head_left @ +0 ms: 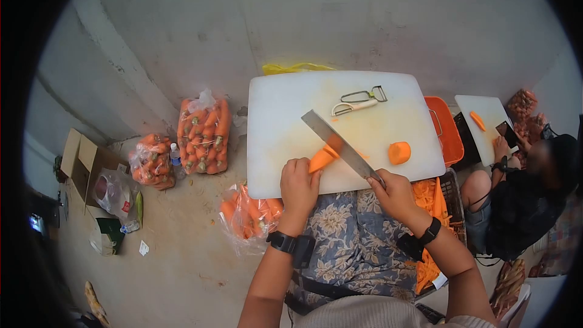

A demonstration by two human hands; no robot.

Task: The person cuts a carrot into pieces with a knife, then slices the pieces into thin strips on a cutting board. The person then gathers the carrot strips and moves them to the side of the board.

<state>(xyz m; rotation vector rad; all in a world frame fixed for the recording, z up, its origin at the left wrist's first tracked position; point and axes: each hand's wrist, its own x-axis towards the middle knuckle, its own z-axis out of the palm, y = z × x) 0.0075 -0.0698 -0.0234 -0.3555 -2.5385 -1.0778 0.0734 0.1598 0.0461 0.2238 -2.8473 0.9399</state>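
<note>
My left hand (300, 183) grips a peeled carrot piece (322, 160) on the white cutting board (273, 109), fingertips at its near end. In my right hand (396, 194) is the handle of a wide-bladed kitchen knife (343, 144). Its blade slants across the board, over the carrot, and orange flesh shows on both sides of it. To the right of the blade sits a short, thick carrot chunk (399, 152). Farther back lie a white-handled peeler (354, 107) and a second, dark-framed peeler (364, 94). A few small carrot scraps dot the board.
Bags of carrots (203, 136) stand on the floor at left, another carrot bag (249, 212) nearer. An orange tub (443, 127) and a dark crate (452, 200) of peelings flank the board's right. Beyond, a person (528, 194) holds a knife at another board (480, 106).
</note>
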